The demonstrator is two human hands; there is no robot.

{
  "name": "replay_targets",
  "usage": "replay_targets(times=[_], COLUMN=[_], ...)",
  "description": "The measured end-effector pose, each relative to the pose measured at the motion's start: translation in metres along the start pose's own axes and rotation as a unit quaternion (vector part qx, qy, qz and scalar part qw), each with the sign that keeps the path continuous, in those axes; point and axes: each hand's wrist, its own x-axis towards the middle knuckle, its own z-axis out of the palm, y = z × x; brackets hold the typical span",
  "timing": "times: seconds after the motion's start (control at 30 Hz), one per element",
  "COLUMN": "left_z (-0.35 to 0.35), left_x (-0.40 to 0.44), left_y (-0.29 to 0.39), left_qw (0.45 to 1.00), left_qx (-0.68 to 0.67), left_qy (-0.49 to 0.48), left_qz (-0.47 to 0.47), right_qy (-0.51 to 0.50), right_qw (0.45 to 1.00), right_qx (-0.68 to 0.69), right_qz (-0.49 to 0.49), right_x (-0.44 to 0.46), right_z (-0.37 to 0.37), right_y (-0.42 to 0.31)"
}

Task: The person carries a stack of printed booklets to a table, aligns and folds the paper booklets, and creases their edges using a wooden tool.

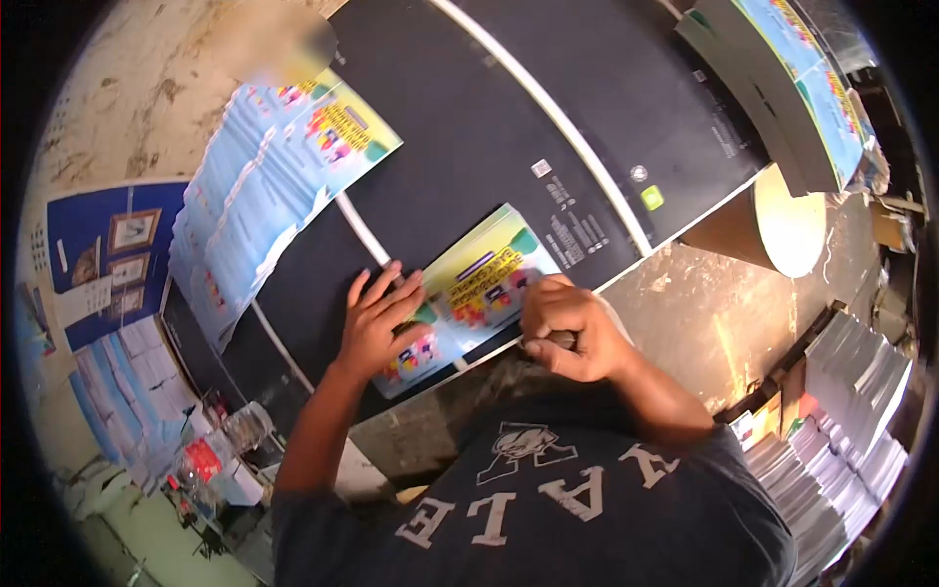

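A small stack of printed sheets (489,274), yellow and blue with bold lettering and cartoon figures, lies near the front edge of the black tabletop (460,127). My left hand (384,321) rests flat on the stack's left part, fingers spread. At the stack's right end my right hand (572,331) is closed like a fist against the edge. A bit of something dark shows between thumb and fingers, but its kind is hidden. Farther left, a fanned pile of matching sheets (264,186) spreads across the table.
A tall stack of similar prints (782,98) stands at the table's far right corner. Below it is a round cardboard tube or drum (782,225). Paper bundles (831,470) sit at lower right. Plastic bottles (210,455) and a blue poster (117,254) are at left.
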Motion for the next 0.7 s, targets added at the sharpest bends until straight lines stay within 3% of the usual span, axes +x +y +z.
replay_targets(times=[0.2,0.27,0.37,0.43,0.57,0.6,0.67,0.7], left_z=[0.004,0.001,0.004,0.004,0.0,0.003,0.015,0.017], left_x=[-0.006,-0.008,-0.008,-0.008,-0.013,-0.011,-0.014,-0.016], left_y=[-0.003,0.001,-0.001,0.001,-0.002,-0.007,-0.021,-0.022], left_qw=[0.999,0.998,0.997,0.997,0.997,0.997,0.994,0.993], left_qx=[-0.028,-0.035,-0.045,-0.052,-0.076,-0.077,-0.104,-0.105], left_qy=[0.021,0.043,0.062,0.055,0.025,0.03,0.033,0.03], left_qz=[0.008,0.016,0.013,0.003,0.006,-0.003,0.033,0.042], right_qy=[-0.01,0.106,0.147,0.128,-0.014,-0.031,-0.059,-0.051], right_qw=[0.999,0.99,0.977,0.976,0.998,0.998,0.991,0.99], right_qx=[0.014,-0.088,0.046,0.113,0.016,-0.021,-0.092,-0.124], right_qz=[0.047,0.037,0.15,0.133,-0.051,-0.051,0.082,0.036], right_x=[-0.006,-0.011,-0.024,-0.011,0.028,0.029,0.006,0.008], right_z=[0.013,0.022,0.028,0.043,0.116,0.129,0.137,0.141], right_y=[-0.014,-0.027,-0.028,-0.034,-0.093,-0.085,-0.016,-0.019])
